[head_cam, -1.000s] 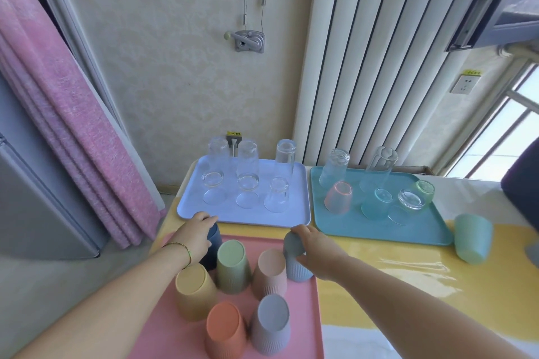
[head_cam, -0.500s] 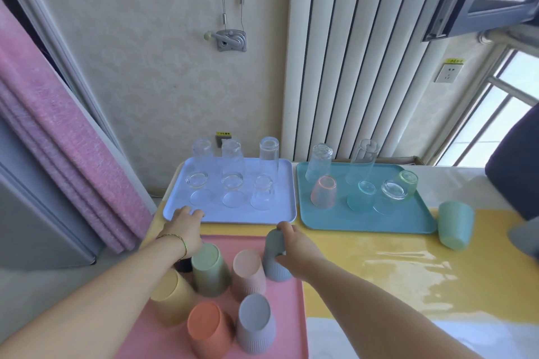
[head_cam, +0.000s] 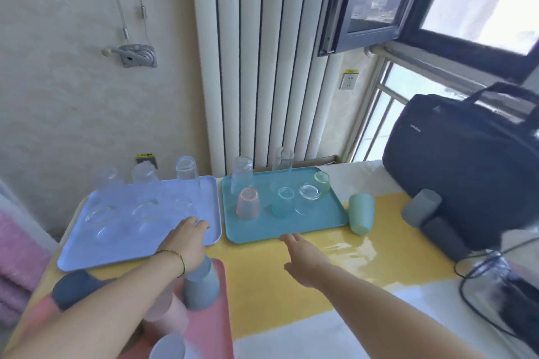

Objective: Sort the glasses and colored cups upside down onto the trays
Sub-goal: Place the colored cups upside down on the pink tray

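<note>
Before the teal tray the right hand is held spread. Left of it, the left hand is rested loosely on the lavender tray

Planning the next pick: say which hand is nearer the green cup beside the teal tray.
Right. The right hand hovers left of the green cup; the left hand is farther left, over the lilac tray.

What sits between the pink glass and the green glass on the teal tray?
A blue glass and a clear glass, seen in the head view.
</note>
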